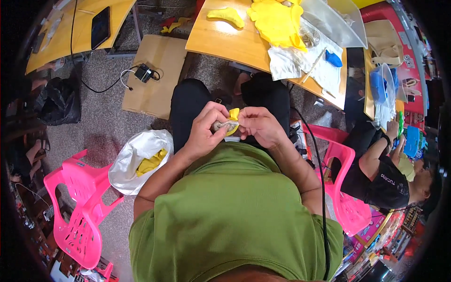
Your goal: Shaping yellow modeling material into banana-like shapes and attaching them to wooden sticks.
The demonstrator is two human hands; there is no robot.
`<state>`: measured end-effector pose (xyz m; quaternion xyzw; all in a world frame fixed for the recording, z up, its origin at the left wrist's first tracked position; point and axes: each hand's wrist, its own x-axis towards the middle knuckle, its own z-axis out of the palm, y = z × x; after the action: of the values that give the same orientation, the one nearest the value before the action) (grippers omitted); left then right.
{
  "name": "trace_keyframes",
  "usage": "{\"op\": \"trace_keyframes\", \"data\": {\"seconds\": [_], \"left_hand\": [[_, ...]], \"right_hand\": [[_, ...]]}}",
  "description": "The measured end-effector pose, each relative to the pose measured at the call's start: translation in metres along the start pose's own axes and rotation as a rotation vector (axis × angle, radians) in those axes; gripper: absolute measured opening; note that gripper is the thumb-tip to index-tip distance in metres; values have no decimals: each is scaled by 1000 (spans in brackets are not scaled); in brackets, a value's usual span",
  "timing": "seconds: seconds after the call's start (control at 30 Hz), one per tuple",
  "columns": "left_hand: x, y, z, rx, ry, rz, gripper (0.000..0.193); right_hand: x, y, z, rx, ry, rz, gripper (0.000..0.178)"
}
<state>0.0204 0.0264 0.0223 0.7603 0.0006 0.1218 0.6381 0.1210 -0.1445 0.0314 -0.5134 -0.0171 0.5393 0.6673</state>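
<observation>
Above my lap, both hands meet at a small yellow piece [234,113], which looks like cloth or felt, with whitish-grey material beside it. My left hand [205,128] is closed around it, thumb and fingers pinching its left side. With thumb and forefinger, my right hand [261,126] pinches its right edge. Fingers cover much of the piece, so its full shape is hidden. A white bag [123,164] at my left holds yellow pieces [151,162] of the same colour.
Ahead, a wooden table [202,37] bears a yellow banana-shaped piece [226,17], a yellow pile [276,23], a blue piece [333,58] and a clear bin [347,23]. Pink chairs [77,207] stand at both sides. Cardboard [157,75] lies on the floor. Another person [385,181] sits at right.
</observation>
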Motion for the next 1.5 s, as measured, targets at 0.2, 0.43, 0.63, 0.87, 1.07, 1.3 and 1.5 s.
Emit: {"op": "trace_keyframes", "data": {"seconds": [0.2,0.43,0.63,0.87,1.07,1.3,1.5], "left_hand": [[1,7,4,275,10,19,24],[5,16,16,386,134,6,32],[8,-3,6,-19,-8,-175,34],[9,2,14,369,63,-81,32],[14,-7,15,436,121,-90,34],[10,-7,5,8,-107,-243,43],[6,-12,19,347,62,-74,32]], "right_hand": [[3,9,20,-455,191,-198,6],[2,11,42,-916,378,-611,11],[3,9,39,-847,440,-660,11],[3,13,47,-994,470,-686,9],[12,10,33,-849,403,-682,10],[18,18,16,-640,389,-512,9],[13,11,22,-868,340,-485,9]]}}
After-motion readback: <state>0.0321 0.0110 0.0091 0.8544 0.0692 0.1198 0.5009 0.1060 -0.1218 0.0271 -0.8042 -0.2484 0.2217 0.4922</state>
